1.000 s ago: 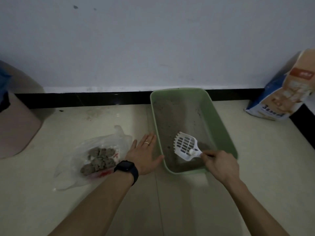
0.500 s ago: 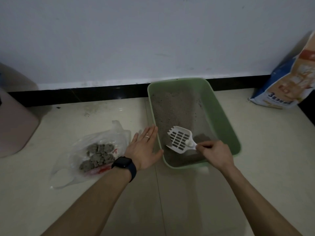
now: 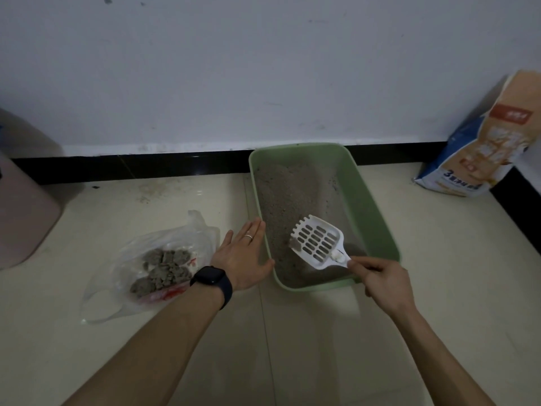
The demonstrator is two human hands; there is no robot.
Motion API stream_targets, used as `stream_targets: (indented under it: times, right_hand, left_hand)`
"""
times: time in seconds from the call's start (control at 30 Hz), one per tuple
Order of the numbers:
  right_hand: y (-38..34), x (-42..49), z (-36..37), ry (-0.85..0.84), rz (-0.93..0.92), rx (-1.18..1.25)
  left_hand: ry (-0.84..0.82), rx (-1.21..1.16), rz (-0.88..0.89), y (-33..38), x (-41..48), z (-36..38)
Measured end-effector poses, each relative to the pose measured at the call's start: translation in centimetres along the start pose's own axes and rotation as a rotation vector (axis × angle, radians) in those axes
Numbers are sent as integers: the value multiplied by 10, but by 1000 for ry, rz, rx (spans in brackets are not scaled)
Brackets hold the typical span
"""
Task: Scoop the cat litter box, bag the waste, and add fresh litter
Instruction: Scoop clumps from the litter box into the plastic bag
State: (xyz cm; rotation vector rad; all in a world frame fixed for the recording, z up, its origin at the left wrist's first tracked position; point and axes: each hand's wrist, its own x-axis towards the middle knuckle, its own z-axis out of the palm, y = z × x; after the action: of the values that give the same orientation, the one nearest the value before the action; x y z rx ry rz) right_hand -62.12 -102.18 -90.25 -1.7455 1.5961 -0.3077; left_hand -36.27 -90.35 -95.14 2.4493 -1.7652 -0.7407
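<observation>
While your right hand pinches the handle end of the white slotted scoop, fingers curled round it, note how the tool lies: its long axis runs from your fingertips at the near right of the green litter box up and to the left, with the toothed edge pointing toward the left wall. The scoop head sits over the near half of the grey litter, tilted, and a small dark clump rests at its left front corner. The clear plastic bag, which already holds a pile of grey waste clumps, lies on the floor to the left of the box, well apart from the scoop. Your left hand is between the two: fingers straight and together, laid flat against the outside of the left wall, thumb spread toward the near corner. The transfer therefore probably runs leftward over that wall and that hand. Keep the scoop level, since the clump sits near the edge. The left hand is nearer the bag. The fresh litter sack leans far right.
</observation>
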Motion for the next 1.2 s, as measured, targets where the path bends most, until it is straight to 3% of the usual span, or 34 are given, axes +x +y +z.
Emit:
stream_targets:
  times: [0.27, 0.4, 0.47, 0.97, 1.2]
  right_hand:
    - [3, -6, -6, 44, -4, 6]
    - [0, -12, -3, 119, -135, -529]
    - [-7, -14, -1, 191, -248, -642]
    - [-40, -6, 37, 23, -210, -672]
    - [-30, 11, 49, -35, -38, -413]
  left_hand:
    - [-18, 13, -2, 2, -1, -4]
    - [-25, 10, -2, 4, -2, -6]
    - [-25, 8, -3, 5, -2, -6]
    - [-25, -10, -25, 7, 1, -4]
    - [-24, -6, -20, 6, 0, -4]
